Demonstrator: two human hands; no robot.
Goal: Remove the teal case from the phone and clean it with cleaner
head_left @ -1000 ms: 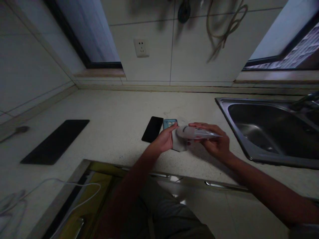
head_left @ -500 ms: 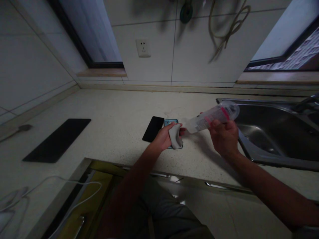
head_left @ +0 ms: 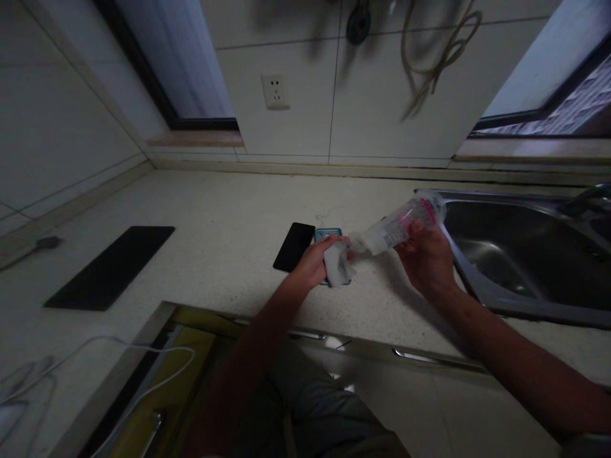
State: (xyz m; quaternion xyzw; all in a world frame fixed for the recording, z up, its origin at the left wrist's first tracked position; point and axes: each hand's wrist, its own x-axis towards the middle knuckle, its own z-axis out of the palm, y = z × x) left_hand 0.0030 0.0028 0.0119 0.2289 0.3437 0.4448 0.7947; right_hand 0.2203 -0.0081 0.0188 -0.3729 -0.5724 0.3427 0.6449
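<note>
My left hand [head_left: 316, 259] is closed on a small pale grey cloth [head_left: 338, 263], which droops over the fingers. Under it on the counter lies a blue-green phone or phone case [head_left: 328, 233], partly hidden by the hand and cloth. A flat black rectangular thing, like a phone screen [head_left: 294, 247], lies just to its left. My right hand [head_left: 426, 257] grips a clear plastic bottle [head_left: 392, 230] with pink and printed markings. The bottle is tilted, its narrow end down toward the cloth and left fingertips; whether they touch, I cannot tell.
A steel sink [head_left: 496, 251] is set in the counter at the right, with a tap [head_left: 592, 198] at its edge. A black flat board [head_left: 112, 267] lies on the left. A white cable [head_left: 138, 348] trails over the open drawer [head_left: 157, 381]. The wall holds a socket [head_left: 275, 92].
The bottle and my right hand have moved a little left, bringing the bottle's narrow end to the cloth. The cloth's shape has changed slightly, while my left hand stays nearly in place.
</note>
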